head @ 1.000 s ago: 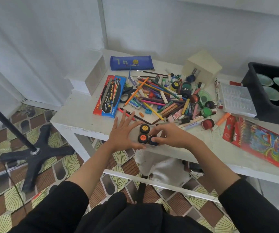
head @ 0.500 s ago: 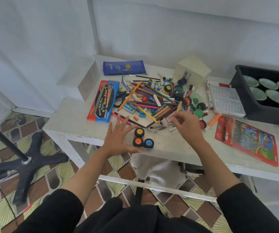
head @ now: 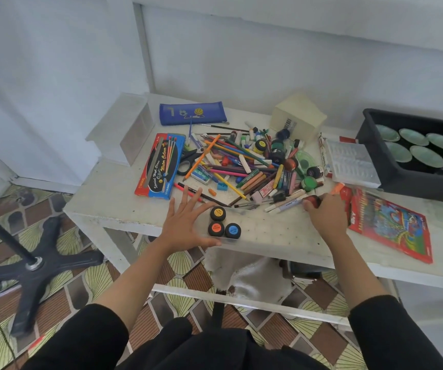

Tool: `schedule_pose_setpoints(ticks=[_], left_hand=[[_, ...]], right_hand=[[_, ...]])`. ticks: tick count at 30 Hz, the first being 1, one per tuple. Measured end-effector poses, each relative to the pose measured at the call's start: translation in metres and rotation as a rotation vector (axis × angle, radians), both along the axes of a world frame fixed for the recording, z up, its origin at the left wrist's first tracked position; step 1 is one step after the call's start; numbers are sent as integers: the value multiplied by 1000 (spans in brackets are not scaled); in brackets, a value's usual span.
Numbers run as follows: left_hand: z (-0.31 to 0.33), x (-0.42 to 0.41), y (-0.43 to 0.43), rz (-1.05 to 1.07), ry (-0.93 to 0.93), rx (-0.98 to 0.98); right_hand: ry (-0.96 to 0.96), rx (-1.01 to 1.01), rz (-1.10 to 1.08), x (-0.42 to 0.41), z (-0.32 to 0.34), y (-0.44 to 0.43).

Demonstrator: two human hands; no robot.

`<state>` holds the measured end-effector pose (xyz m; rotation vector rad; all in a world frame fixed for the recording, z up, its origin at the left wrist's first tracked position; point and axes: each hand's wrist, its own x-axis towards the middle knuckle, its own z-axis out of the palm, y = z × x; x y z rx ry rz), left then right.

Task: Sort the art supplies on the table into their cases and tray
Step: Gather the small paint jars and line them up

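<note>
Three black paint jars with yellow, orange and blue lids stand together in a faint clear case at the table's front edge. My left hand lies flat beside them, fingers spread, thumb along the case's front. My right hand is closed around a red paint jar at the near right edge of the pile of pencils, crayons, markers and jars.
Behind the pile lie a blue pencil pouch and a cream box. A watercolour box lies left, a coloured-pencil pack right. A black tray holds green dishes. A black stand base sits on the floor.
My right hand left the blue-lidded jar in the case, reached right over the pile and closed on the red jar. My left hand stayed beside the case.
</note>
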<state>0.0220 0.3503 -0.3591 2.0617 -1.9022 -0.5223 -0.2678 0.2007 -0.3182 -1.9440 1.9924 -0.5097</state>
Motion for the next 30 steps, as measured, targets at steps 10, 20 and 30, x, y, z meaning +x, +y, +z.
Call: schedule_pose_setpoints(ticks=[10, 20, 30], left_hand=[[1, -1, -1, 4, -19, 31], [-1, 0, -1, 7, -23, 17], [0, -1, -1, 14, -20, 24]], right_hand=[[-423, 95, 456, 58, 30, 55], [-162, 128, 665, 101, 20, 66], [-66, 118, 530, 114, 16, 62]])
